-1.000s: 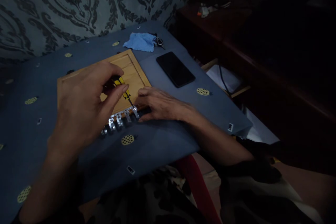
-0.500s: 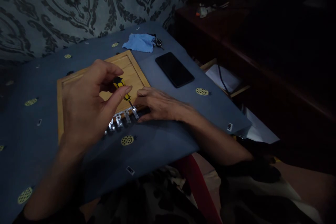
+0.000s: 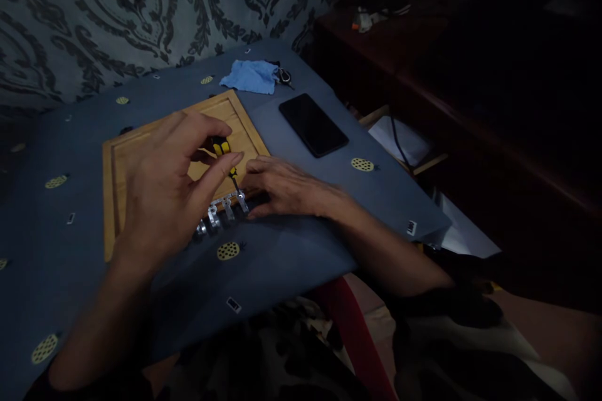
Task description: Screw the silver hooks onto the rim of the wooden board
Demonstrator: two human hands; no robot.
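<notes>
My left hand point(image 3: 169, 175) is closed on the black and yellow handle of a small screwdriver point(image 3: 222, 148), between thumb and fingers. Its shaft slants down to the right-hand end of a shiny metal hook rack point(image 3: 228, 208). The rack lies along the near edge of a wooden board point(image 3: 109, 200), its several hooks pointing toward me. My right hand point(image 3: 286, 187) grips the board's near right corner beside the screwdriver tip, fingers on top and thumb by the last hook. My left hand hides much of the board and the rack's left part.
A black phone point(image 3: 313, 124) lies right of the board. Behind it are a blue cloth point(image 3: 249, 76) and keys point(image 3: 285, 77). The table's blue patterned cover point(image 3: 301, 250) ends close to my lap. A patterned wall point(image 3: 141, 12) stands behind, dark furniture point(image 3: 376, 56) to the right.
My left hand and the screwdriver handle have shifted slightly right, making the screwdriver stand more upright. Its tip stays at the same hook. The right hand and board look unmoved.
</notes>
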